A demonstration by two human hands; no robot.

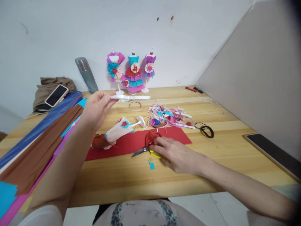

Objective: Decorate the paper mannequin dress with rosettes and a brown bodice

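My left hand [98, 106] is raised above the back left of the table and pinches a glossy white strip [138, 97] that sticks out to the right. Low over the table, my right hand [175, 152] has its fingers closed at the handles of scissors [142, 150]. The scissors' blades point left, and part of the handles is hidden by my fingers. A doll-size dress form [119, 128] in cream and brown crepe paper lies on its side across a red sheet [175, 138]. Beside the scissors is a yellow item [154, 153], partly covered. A small blue paper scrap [151, 165] lies in front.
Several dressed forms, one central [134, 75], stand by the wall near a bottle [86, 75]. Paper scraps [168, 115] are heaped mid-table. Crepe paper [44, 147] and a phone [56, 95] on brown cloth are left. Black bands [207, 131] and a dark flat device [270, 150] are right.
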